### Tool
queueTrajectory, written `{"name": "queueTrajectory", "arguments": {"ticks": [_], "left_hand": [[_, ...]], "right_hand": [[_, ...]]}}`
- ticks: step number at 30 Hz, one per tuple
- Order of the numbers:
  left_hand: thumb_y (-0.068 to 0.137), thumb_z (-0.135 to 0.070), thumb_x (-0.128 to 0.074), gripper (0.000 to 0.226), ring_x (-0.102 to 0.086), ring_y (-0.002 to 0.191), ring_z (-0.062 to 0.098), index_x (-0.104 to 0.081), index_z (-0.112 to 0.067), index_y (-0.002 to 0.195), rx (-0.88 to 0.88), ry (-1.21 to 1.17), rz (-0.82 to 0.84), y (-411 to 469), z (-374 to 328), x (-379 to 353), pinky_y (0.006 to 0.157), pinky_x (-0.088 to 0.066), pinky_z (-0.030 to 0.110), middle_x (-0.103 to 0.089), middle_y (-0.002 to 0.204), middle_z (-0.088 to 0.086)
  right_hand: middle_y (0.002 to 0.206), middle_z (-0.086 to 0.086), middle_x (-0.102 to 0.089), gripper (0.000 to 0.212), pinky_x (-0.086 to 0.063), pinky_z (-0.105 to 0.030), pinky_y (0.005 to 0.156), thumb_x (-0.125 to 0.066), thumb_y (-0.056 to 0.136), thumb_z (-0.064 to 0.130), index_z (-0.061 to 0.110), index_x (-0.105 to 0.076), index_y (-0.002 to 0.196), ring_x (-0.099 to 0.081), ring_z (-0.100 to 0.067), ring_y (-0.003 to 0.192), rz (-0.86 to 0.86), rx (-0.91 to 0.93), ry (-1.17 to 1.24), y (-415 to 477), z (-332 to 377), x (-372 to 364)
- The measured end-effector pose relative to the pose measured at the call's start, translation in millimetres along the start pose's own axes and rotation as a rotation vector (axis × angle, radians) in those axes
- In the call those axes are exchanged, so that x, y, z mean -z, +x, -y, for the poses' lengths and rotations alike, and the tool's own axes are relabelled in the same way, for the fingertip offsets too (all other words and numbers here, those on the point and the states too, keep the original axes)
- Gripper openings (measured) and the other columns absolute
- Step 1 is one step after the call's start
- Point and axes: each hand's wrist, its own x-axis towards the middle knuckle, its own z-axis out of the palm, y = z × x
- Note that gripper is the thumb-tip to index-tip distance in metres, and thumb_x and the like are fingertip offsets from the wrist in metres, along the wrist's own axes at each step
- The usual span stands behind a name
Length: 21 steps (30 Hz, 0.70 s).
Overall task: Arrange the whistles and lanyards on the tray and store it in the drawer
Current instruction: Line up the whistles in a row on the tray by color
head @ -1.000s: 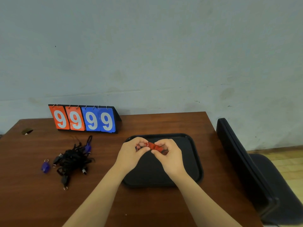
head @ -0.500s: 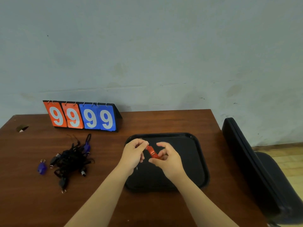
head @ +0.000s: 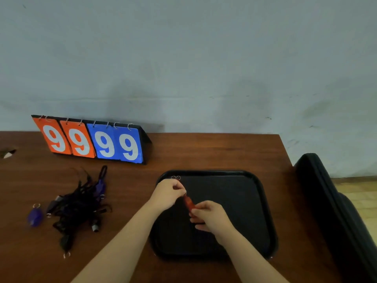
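Head view:
- Red whistle (head: 188, 202): small, elongated, glossy, tilted, over left half of black tray (head: 255, 201).
- Left hand (head: 167, 194): fingers curled, pinching whistle's upper end.
- Right hand (head: 210, 217): fingers curled round lower end.
- Upper-end detail blurred, possibly metal ring.
- Two small metal rings (head: 175, 177) at tray's far-left corner.
- Tray flat on brown bench (head: 204, 152).
- Tangled black lanyards (head: 79, 207) on bench, left of tray, well apart.
- Blue whistle (head: 35, 216) with ring, just left of pile.
- Flip scoreboard (head: 91, 139) reading 9999 at bench's back.

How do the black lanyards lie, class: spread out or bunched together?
Bunched together: the lanyards lie tangled in one heap on the table, left of the tray.
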Motion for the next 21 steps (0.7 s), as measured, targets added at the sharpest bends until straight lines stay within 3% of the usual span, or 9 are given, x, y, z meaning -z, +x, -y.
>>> {"name": "queueTrajectory", "arguments": {"ticks": [3,6,11,21], "left_hand": [[0.089,-0.028,-0.065,0.008,-0.062,0.083,0.006,-0.072,-0.024,0.086,-0.062,0.168,-0.025,29,-8,11,0.072,-0.048,0.023,-0.066,0.091,-0.009],[0.088,-0.031,-0.065,0.007,-0.059,0.091,0.009,-0.068,-0.028,0.082,-0.125,0.303,-0.056,57,-15,18,0.075,-0.046,0.025,-0.062,0.095,-0.011],[0.088,-0.030,-0.065,0.007,-0.054,0.083,0.009,-0.066,-0.027,0.082,-0.140,0.369,-0.049,80,-18,20,0.070,-0.044,0.027,-0.056,0.091,-0.011],[0.092,-0.030,-0.061,0.013,-0.056,0.089,0.007,-0.067,-0.019,0.096,0.034,0.078,-0.253,58,29,36,0.076,-0.041,0.023,-0.062,0.092,-0.008]], "right_hand": [[0.096,-0.004,-0.073,0.011,-0.058,-0.025,0.063,-0.065,0.091,0.014,0.014,-0.065,0.102,-0.073,-0.013,0.084,-0.043,-0.036,0.099,23,12,-7],[0.093,-0.005,-0.072,0.009,-0.057,-0.026,0.059,-0.065,0.093,0.016,0.011,-0.065,0.100,-0.072,-0.014,0.079,-0.091,-0.041,0.136,42,27,-14],[0.089,-0.006,-0.072,0.006,-0.056,-0.023,0.054,-0.065,0.093,0.015,0.010,-0.064,0.096,-0.072,-0.012,0.072,-0.131,-0.068,0.150,62,39,-21],[0.085,-0.004,-0.072,0.010,-0.055,-0.022,0.053,-0.066,0.092,0.021,0.012,-0.065,0.096,-0.071,-0.010,0.068,-0.052,-0.081,0.036,67,41,-19]]}}
